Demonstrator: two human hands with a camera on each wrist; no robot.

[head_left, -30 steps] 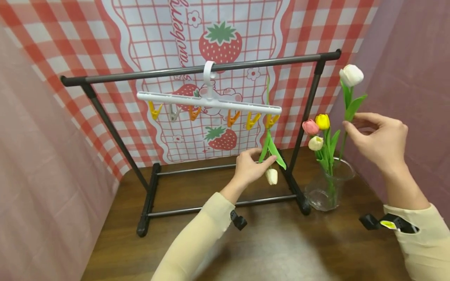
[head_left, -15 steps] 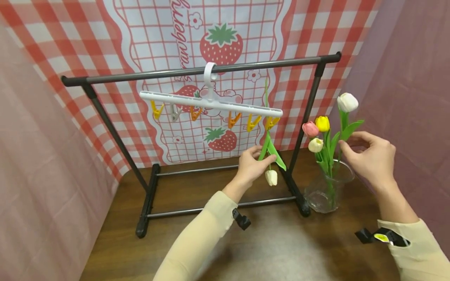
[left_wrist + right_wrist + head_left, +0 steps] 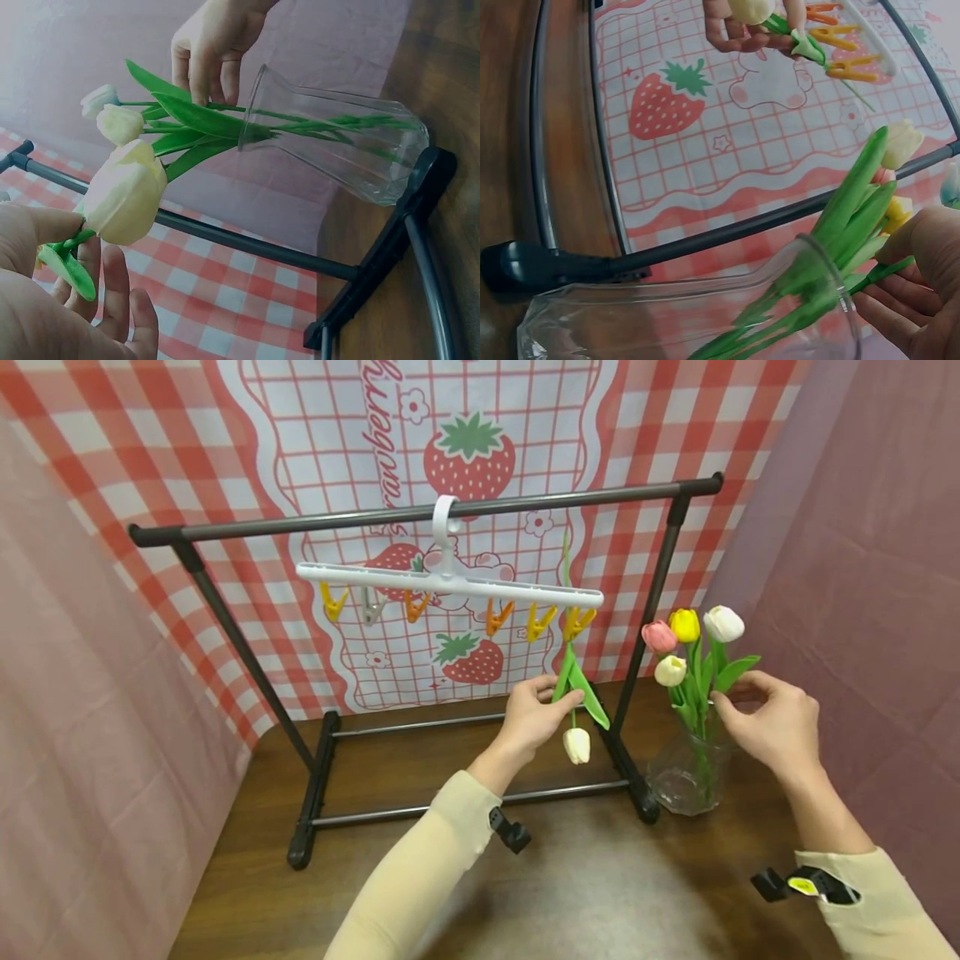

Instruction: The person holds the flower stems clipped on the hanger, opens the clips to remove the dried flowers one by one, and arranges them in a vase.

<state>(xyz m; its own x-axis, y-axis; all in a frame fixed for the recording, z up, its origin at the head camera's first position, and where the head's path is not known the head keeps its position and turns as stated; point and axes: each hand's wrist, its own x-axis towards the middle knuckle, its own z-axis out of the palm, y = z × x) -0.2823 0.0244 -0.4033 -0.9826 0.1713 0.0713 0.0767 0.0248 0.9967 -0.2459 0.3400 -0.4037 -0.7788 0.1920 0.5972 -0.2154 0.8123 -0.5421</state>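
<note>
An artificial cream tulip hangs head down from the rightmost yellow clip of a white hanger. My left hand pinches its stem by the green leaves, just above the bloom; the left wrist view shows thumb and finger there, the other fingers loosely spread. To the right, my right hand pinches the stem of a white tulip just over the rim of a clear glass vase. This stem runs down into the vase beside pink, yellow and pale yellow tulips.
The hanger hooks over the top bar of a dark metal rack, whose feet stand on a wooden table. Several other clips, such as an orange one, hold nothing. A checked strawberry cloth covers the back.
My right hand has moved down and left, lowering the white tulip into the vase until its bloom sits beside the others. My left hand keeps its hold on the cream tulip.
</note>
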